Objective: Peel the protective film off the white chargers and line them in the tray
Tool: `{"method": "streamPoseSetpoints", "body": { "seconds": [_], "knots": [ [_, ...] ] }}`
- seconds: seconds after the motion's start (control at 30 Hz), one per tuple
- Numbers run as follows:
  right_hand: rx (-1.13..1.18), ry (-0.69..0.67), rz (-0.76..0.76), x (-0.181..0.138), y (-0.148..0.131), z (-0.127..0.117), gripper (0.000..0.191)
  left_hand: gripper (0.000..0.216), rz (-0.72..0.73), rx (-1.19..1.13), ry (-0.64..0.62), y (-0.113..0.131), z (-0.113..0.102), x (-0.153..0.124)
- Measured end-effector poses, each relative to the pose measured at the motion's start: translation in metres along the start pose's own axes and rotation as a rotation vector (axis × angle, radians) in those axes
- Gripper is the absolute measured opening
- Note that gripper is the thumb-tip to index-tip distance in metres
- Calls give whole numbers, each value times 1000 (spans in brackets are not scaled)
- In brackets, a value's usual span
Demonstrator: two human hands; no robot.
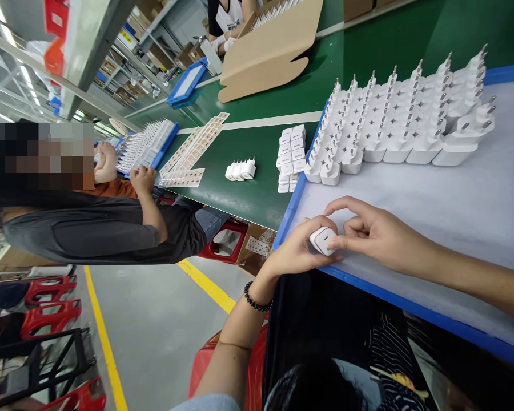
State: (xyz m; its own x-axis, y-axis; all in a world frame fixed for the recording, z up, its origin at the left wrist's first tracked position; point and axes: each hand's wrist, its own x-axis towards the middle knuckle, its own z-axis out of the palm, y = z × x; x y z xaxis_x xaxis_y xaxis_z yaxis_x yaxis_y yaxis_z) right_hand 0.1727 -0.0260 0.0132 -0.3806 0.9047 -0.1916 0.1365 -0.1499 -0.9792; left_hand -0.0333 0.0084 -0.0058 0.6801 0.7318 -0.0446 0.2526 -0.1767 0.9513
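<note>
My left hand point(297, 245), with a dark bead bracelet at its wrist, is wrapped round a white plug charger point(322, 241). The charger's end face with a small slot points towards me. From the right, my right hand point(368, 231) reaches to the same charger. Its thumb tip lies on the edge of the face and its bent index finger comes down by the upper side; the other fingers are curled in. Both hands are over the near left corner of a blue-rimmed tray point(432, 200). Rows of white plug chargers point(394, 123) stand in that tray, pins up.
Left of the tray, stacked white chargers point(291, 157) and a short row of chargers point(240, 169) lie on the green table point(205, 197). Sticker sheets point(192, 151) lie farther left, beside a seated co-worker point(89, 222). A cardboard box point(261, 57) stands at the back.
</note>
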Motion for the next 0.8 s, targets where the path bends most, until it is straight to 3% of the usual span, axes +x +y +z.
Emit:
{"method": "streamPoseSetpoints", "body": {
  "seconds": [0.13, 0.3, 0.4, 0.63, 0.8],
  "knots": [
    [34, -42, -124, 1, 1, 0, 28, 47, -93, -267, 105, 1, 15, 7],
    [199, -158, -70, 6, 5, -10, 26, 45, -130, -441, 48, 7, 23, 13],
    [264, -207, -12, 10, 10, -15, 25, 38, -110, -402, 35, 5, 24, 13],
    [178, -129, 41, 12, 9, -20, 27, 8, -62, -166, -4, 3, 29, 11],
    [153, -108, 39, 6, 2, -15, 35, 13, -61, -89, -46, 6, 31, 10]
  ]
}}
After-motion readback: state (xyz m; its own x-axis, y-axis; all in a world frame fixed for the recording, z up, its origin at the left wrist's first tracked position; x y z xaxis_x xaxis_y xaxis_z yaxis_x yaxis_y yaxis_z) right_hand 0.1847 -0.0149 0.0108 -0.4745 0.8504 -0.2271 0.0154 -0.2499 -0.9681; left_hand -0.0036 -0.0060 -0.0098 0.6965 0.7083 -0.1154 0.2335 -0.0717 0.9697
